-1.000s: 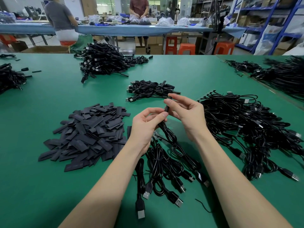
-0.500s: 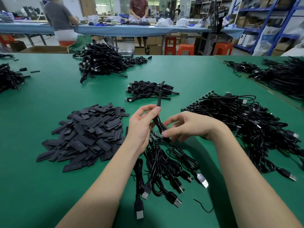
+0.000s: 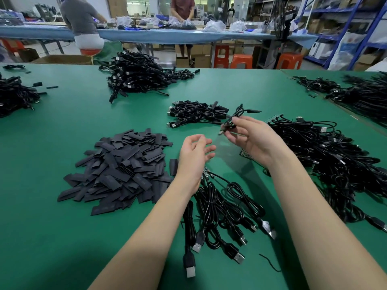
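table: big green felt-topped work surface (image 3: pixel 62 126), everything sits on it
right heap: huge tangle of thin black cables (image 3: pixel 326 155) along the right edge, running from mid-surface down toward the near right corner
far pile: another mound of black cables with plugs (image 3: pixel 136 76) close to the far edge, a bit left of centre
sleeve pile: loose stack of flat matte-black rectangular sleeves (image 3: pixel 121 170), left of centre, well apart from the far pile
near cables: row of glossy black looped cables with silver USB plugs (image 3: pixel 219 212), plugs pointing at the near edge, lying between the two forearms
small bundle: little bunch of black cables (image 3: pixel 194 113) about mid-surface, beyond the hands
right hand: right hand (image 3: pixel 253 141) is up off the surface, thumb and fingers pinching the held cable
left hand: left hand (image 3: pixel 194 158) has fingers loosely spread and holds nothing, hovering over the far end of the near cables, just right of the sleeve pile
held cable: one thin black bunched-up cable (image 3: pixel 236 116), in the air over mid-surface, just beside the small bundle, one stiff end poking out to the right
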`<control>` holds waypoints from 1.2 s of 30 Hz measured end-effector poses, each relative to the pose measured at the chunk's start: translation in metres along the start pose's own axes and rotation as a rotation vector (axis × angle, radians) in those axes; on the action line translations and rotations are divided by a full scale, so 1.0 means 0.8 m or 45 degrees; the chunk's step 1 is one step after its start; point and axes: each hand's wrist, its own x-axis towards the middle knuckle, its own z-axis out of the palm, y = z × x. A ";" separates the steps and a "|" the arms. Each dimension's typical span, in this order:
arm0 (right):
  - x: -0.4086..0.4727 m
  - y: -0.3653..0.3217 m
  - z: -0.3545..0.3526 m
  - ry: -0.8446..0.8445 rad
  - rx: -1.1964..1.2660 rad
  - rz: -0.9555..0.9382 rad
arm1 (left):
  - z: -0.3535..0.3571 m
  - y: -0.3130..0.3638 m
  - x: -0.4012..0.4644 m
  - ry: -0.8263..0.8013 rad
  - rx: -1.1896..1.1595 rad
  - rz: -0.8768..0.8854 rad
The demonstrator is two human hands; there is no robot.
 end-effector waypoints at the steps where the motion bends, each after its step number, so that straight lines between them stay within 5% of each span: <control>1: 0.009 0.002 0.008 0.009 0.059 -0.020 | 0.000 -0.001 0.001 0.002 0.008 0.004; 14: 0.131 0.024 0.119 0.147 0.276 0.171 | 0.002 -0.007 0.001 -0.023 0.133 0.009; 22: 0.169 0.042 0.138 0.356 -0.232 0.185 | 0.001 -0.003 -0.002 -0.019 0.188 -0.013; 28: 0.187 0.038 0.115 0.526 -1.200 -0.197 | 0.003 -0.003 -0.004 -0.038 0.210 -0.010; 36: 0.200 0.038 0.105 0.315 -1.487 -0.344 | 0.002 -0.006 -0.002 -0.056 0.265 0.018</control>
